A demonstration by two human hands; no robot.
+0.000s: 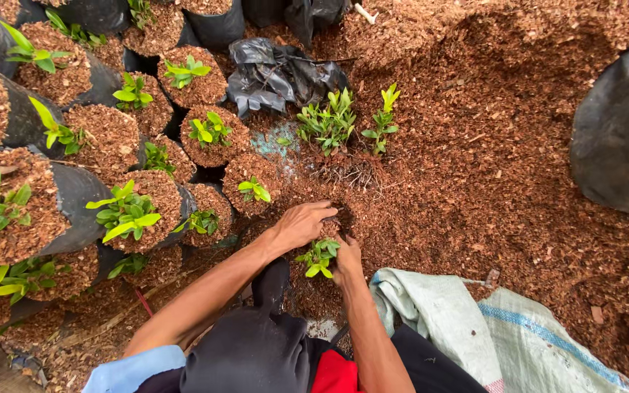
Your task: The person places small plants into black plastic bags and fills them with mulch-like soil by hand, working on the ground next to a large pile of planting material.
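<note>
Seedling (319,256) sits low centre, between both hands, in a small bag hidden under brown chips. Far left: rows of black bags (74,193) w/ green plants, packed close. Left hand (301,223) lies flat, fingers together, pressing chips just above the seedling. Right hand (348,256) touches its right side, fingers curled; can't tell if pinching. Behind: crumpled black plastic (278,73), loose plants (343,120). Right: chip pile (489,138), white sack (460,320), big black bag (620,138).

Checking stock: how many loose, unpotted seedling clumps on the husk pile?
2: a bushy clump beside the crumpled black bag, and a slimmer clump just right of it. Others may be buried.
</note>
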